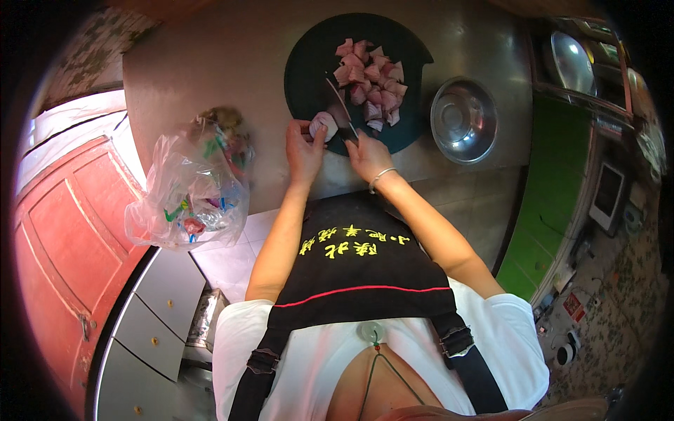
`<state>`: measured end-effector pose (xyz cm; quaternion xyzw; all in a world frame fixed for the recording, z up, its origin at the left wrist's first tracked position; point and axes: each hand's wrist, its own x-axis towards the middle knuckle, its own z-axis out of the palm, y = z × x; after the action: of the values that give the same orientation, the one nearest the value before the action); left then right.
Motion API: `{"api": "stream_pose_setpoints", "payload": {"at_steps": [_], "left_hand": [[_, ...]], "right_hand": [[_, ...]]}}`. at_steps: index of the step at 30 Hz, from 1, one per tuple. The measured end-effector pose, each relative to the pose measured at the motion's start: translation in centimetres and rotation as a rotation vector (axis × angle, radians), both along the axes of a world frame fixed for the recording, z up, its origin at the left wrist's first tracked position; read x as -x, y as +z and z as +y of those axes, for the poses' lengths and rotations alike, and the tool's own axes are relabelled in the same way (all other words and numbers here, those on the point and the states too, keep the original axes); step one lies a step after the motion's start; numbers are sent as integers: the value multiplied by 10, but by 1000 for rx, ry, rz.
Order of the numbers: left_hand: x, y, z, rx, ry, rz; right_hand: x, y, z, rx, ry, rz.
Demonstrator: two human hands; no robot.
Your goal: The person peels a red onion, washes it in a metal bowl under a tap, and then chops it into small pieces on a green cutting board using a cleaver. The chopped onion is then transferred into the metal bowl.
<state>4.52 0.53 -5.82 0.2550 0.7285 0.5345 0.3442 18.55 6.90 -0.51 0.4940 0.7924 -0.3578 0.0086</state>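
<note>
My left hand grips a peeled, whitish-purple onion piece at the near edge of a round, dark green cutting board. In my right hand is the handle of a kitchen knife. Its blade points away from me, just right of the onion piece; whether the two touch I cannot tell. Beyond the blade, many cut pink-purple onion chunks lie heaped on the board.
Right of the board a steel bowl stands on the metal worktop. A clear plastic bag of wrappers hangs at the worktop's left front edge. Drawers and a red door are at left, a green panel at right.
</note>
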Motion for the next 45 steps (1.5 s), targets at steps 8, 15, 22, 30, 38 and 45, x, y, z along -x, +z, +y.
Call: {"api": "stream_pose_setpoints", "payload": {"at_steps": [8,15,22,30,38,45], "left_hand": [[22,6,15,30,-55,117],[21,13,28,47,-38,14],[27,16,25,108,-80,61],[14,12,19,54,-108,242],[-5,19,23,-16,-22,216],[-5,10,20,-29,-28,324]], "right_hand": [[-26,38,32,-214,149,-86],[-40,51,14,-315,281,-171],[-15,28,20,-93,215,-193],[2,15,44,-185,144,-94],[-14,55,3,-256,217,-224],[-16,66,5,-313,308,-263]]}}
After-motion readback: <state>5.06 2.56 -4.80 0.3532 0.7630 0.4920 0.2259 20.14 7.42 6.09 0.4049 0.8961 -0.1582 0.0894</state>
